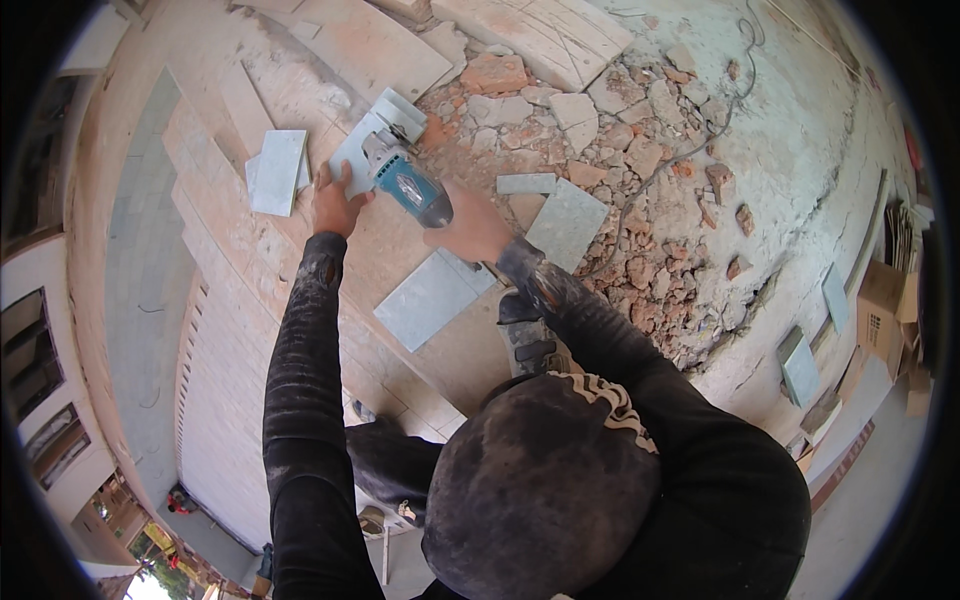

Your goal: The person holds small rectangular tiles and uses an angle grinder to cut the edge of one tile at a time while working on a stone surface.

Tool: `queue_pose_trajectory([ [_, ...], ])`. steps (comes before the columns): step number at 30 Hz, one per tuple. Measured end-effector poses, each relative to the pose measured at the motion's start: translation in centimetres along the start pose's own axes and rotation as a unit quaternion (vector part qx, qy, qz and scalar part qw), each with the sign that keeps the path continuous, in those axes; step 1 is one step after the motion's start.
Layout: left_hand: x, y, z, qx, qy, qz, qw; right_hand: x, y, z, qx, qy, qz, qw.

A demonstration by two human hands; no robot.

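Note:
My right hand (474, 226) is wrapped round the rear body of a teal angle grinder (410, 188). The grinder's metal head lies over a pale grey tile (352, 172); its disc is hard to make out. On the near left edge of that tile, my left hand (338, 204) presses with fingers and thumb spread. Just left of this hand, two more tile pieces (278, 172) overlap. A larger cut tile (432, 298) rests below the grinder, and another tile (567, 226) leans by the rubble with a narrow strip (526, 183) beside it.
Broken concrete and brick rubble (650, 255) covers the ground to the right. A power cord (690, 150) winds across it. Large slabs (545, 35) lie at the far side. Cardboard boxes (882, 315) and tiles (798, 366) stand at the far right. Tiled steps (230, 350) descend on the left.

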State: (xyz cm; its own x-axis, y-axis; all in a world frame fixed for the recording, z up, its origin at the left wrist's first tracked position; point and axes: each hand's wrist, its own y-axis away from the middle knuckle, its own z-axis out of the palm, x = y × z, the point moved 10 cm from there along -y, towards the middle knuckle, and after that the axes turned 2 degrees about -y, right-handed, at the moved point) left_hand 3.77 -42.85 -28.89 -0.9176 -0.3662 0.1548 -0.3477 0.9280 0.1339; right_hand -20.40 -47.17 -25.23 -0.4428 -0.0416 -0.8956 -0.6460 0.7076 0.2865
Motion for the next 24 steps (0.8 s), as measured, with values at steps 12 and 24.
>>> queue_pose_trajectory([
  [12,-0.3,0.1,0.2,0.017,0.018,0.004,1.000,1.1,0.8,0.0,-0.022,0.034,0.040,0.998],
  [24,-0.3,0.3,0.1,0.018,0.030,0.005,0.999,-0.2,-1.5,0.1,-0.014,0.000,0.008,1.000],
])
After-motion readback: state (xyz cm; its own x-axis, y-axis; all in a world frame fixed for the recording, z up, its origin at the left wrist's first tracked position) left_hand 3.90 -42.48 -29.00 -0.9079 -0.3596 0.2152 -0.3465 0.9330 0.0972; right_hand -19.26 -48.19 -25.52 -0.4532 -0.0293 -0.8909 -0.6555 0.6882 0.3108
